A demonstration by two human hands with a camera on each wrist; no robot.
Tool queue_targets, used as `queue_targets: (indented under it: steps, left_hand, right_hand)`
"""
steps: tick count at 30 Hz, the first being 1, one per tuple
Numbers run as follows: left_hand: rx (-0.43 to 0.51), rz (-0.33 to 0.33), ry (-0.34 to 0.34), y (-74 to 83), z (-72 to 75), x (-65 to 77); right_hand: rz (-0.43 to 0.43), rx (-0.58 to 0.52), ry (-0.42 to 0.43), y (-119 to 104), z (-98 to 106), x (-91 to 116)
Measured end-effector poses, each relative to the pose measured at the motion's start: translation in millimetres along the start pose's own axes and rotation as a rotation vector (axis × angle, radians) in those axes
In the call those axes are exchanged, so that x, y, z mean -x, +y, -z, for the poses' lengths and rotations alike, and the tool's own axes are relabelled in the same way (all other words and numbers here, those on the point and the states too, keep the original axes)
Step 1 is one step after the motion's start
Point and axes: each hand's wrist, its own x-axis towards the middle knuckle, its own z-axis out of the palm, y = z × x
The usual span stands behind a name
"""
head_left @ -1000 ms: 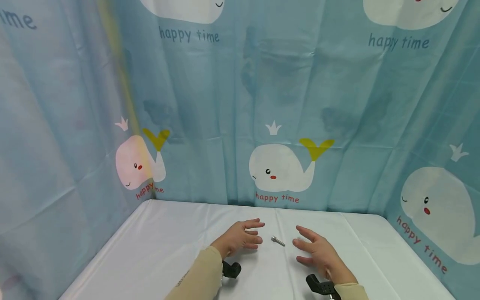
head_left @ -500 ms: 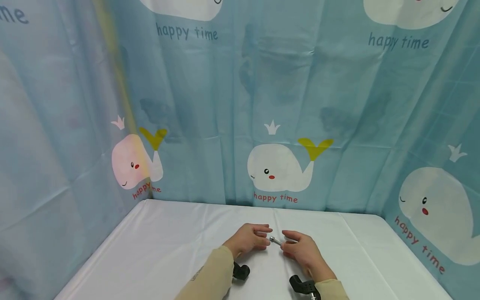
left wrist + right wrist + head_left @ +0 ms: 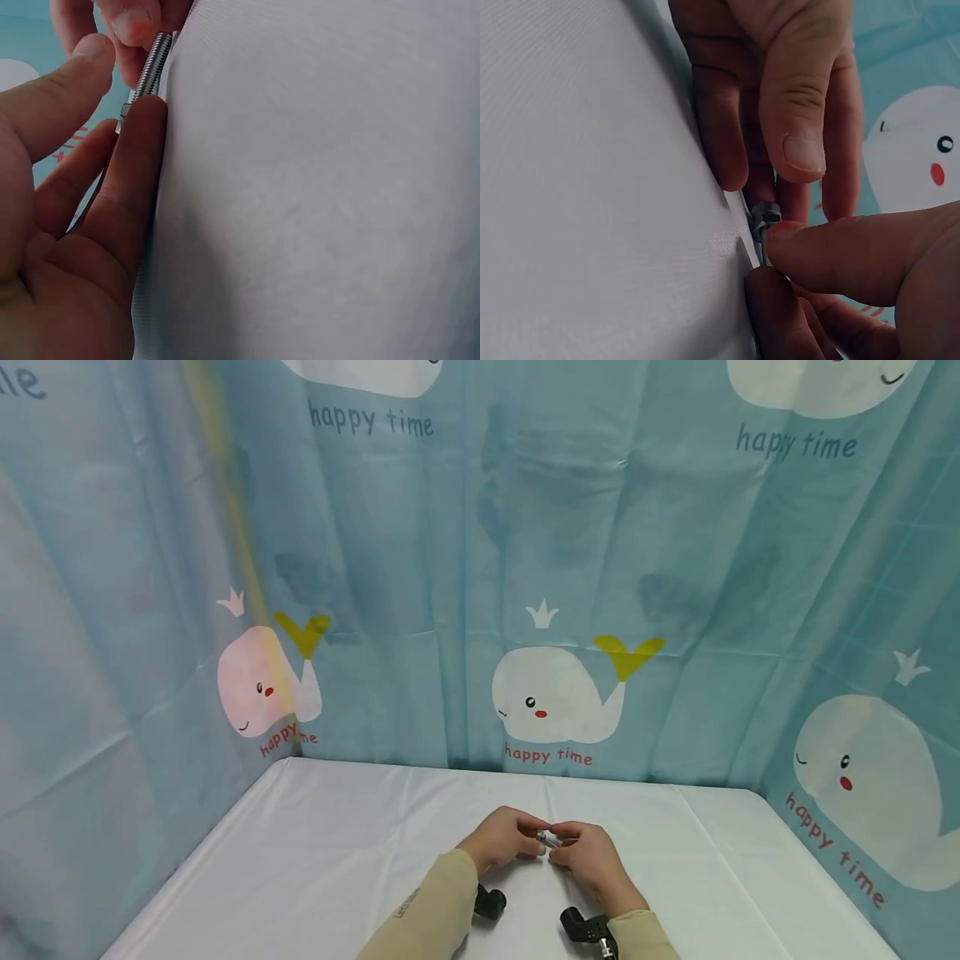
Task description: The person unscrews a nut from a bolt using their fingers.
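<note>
A small silver bolt lies at the white table's middle, its head toward the left hand. My right hand pinches its threaded shank between thumb and fingertips, as the right wrist view shows. The left hand is around the head end with fingers extended; its thumb stands apart from the metal. Close up in the left wrist view, the bolt's threads run between the two hands, and a left fingertip covers part of them. The bolt head shows just beyond the right thumb. Fingers hide the rest.
A white cloth covers the table. Blue curtains with printed whales enclose its back and sides. Black camera mounts sit at both wrists, the left mount and the right mount, low over the cloth.
Both hands have come inward from either side of the bolt. The right fingers have closed on its shank, and the left fingers have moved right to its head. The bolt has hardly shifted.
</note>
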Motion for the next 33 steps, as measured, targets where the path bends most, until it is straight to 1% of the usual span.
queue_targets:
  steps: [2,7,11,15,19,22,26,29,33]
  left_hand:
    - [-0.052,-0.014,0.009,0.8,-0.2,0.0]
    - [-0.126,-0.032,0.018,1.3,-0.1,2.9]
    - [-0.202,-0.063,0.027,2.8,-2.0,5.6]
    - [-0.305,-0.094,0.036,5.4,-5.5,7.3]
    - [-0.360,-0.097,0.049,8.6,-8.3,8.9]
    - [-0.385,-0.094,0.050,10.6,-9.0,10.3]
    - [-0.401,-0.101,0.027,10.9,-8.2,12.9]
    - [-0.389,-0.110,0.012,9.6,-5.1,14.0]
    - [-0.346,-0.106,0.010,6.0,0.5,14.2]
  right_hand:
    - [0.014,0.034,0.009,0.4,-0.8,-1.1]
    - [0.024,0.104,0.016,-1.5,-2.5,-0.7]
    - [0.040,0.213,0.009,-4.7,-2.3,1.3]
    - [0.098,0.331,-0.004,-7.5,-2.8,4.0]
    - [0.135,0.396,-0.019,-8.6,-4.5,5.8]
    - [0.145,0.408,-0.043,-9.2,-5.7,6.7]
    - [0.160,0.408,-0.085,-8.2,-6.4,7.0]
    - [0.183,0.403,-0.108,-6.5,-5.4,5.4]
    - [0.221,0.380,-0.125,-5.5,-3.0,3.3]
